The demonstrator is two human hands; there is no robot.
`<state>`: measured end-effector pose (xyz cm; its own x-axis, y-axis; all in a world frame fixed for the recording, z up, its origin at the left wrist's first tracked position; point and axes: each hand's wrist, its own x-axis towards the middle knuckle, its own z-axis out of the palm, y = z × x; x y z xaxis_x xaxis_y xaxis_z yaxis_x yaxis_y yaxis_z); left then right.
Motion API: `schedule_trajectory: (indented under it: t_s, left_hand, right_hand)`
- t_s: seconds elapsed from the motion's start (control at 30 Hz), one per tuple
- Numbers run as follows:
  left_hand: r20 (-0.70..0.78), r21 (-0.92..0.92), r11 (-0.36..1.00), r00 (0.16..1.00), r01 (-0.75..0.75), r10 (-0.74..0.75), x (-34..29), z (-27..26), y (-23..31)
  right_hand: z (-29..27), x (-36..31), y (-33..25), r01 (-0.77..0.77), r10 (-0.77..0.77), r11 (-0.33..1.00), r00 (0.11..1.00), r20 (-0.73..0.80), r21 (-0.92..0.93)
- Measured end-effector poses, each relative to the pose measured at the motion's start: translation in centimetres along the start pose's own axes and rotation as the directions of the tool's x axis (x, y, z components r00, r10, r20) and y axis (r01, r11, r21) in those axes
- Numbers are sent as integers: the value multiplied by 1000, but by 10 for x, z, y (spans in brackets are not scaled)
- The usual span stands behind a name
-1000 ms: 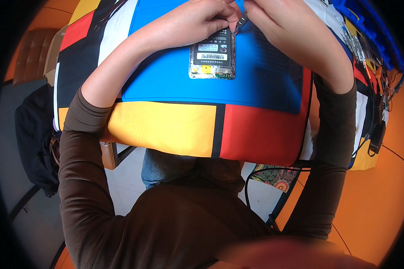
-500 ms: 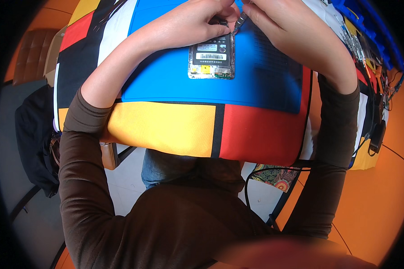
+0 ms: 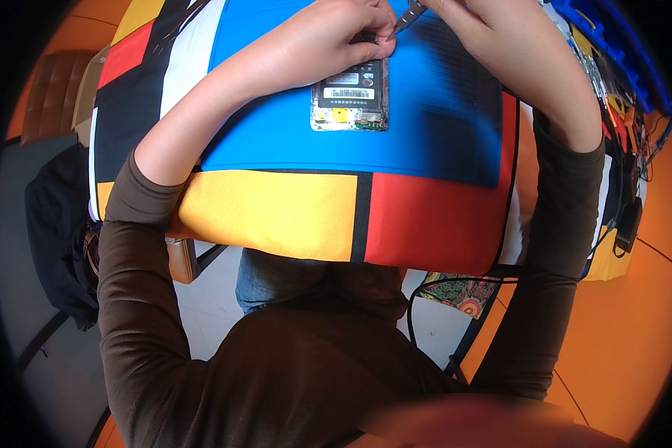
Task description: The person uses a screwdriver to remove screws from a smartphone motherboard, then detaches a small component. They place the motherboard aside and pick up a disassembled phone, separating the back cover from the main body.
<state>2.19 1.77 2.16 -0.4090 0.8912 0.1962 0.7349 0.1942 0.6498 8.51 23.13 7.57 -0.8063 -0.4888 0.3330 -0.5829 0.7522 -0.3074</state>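
Note:
An opened smartphone (image 3: 349,104) lies on the blue work mat (image 3: 276,142), its dark labelled battery and bare lower board showing. My left hand (image 3: 355,33) is closed at its upper end, fingers curled and thumb across it, and it covers that part of the phone. Between the fingers of my right hand (image 3: 478,21) is a slim grey pointed tool (image 3: 411,16). Its narrow tip reaches down to my left fingertips at the phone's upper right edge. The top of the picture cuts off part of my right fingers and the tool's rear end.
A colour-blocked cloth (image 3: 269,213) covers the table and hangs over the near edge. Along the right side are a blue plastic tray (image 3: 627,52), several slim tools (image 3: 586,67) and tangled cables (image 3: 638,142). A black cable (image 3: 455,282) loops below the table's edge.
My right hand has moved up and to the right, and the tool now lies at a flatter slant. The phone has shifted slightly left under my left hand.

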Motion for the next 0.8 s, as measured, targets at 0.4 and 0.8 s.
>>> schedule_trajectory:
  t_s: [0.4,0.8]
  left_hand:
    - [-62,221,974,997,50,-37,-2,21,2]
    - [-35,-141,989,998,40,-45,5,8,4]
  right_hand:
    - [-14,-2,-10,4,0,979,1000,19,-203]
    - [-8,2,-9,10,-7,999,998,65,-37]
